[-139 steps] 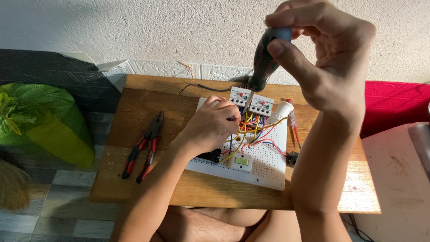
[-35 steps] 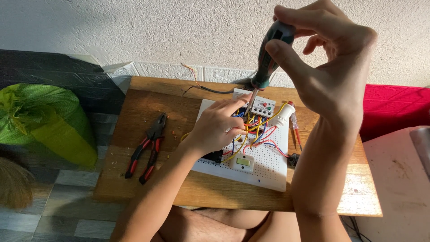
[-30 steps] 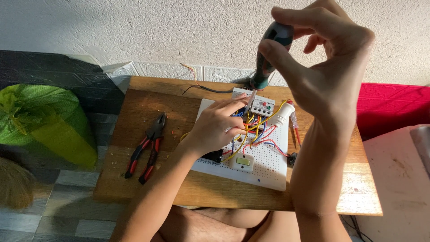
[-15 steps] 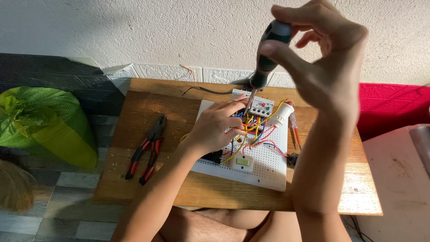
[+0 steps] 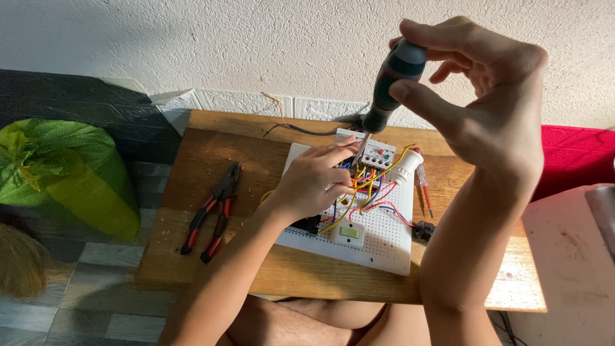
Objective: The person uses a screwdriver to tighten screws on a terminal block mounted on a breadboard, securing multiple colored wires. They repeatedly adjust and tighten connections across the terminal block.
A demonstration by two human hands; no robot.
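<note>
I sit at a low wooden desk point(image 5: 192, 256), looking down at my two bare hands. My right hand point(image 5: 487, 102) is raised close to my face, its grip clenched around the top of a screwdriver point(image 5: 391, 83). The screwdriver has a thick dark handle with teal bands; it slants down and to the left, and its thin metal shaft ends at a small white switch block point(image 5: 377, 152) at the far edge of a white board point(image 5: 378, 240).

My left hand point(image 5: 314, 182) lies on the board with its fingers curled over a tangle of wires point(image 5: 368, 189), yellow, red, blue and orange. Its fingertips press near the screwdriver's tip; I cannot tell whether they pinch a wire or only steady it.

The board is flat, rectangular and dotted with small holes. It lies in the middle of the desk. A small white module with a green window point(image 5: 350, 233) sits near its front, and a white lamp holder point(image 5: 406, 170) is at its right.

Pliers point(image 5: 211, 214) with red and black handles lie on the desk, left of the board. A green sack point(image 5: 70, 173) sits on the floor further left.
</note>
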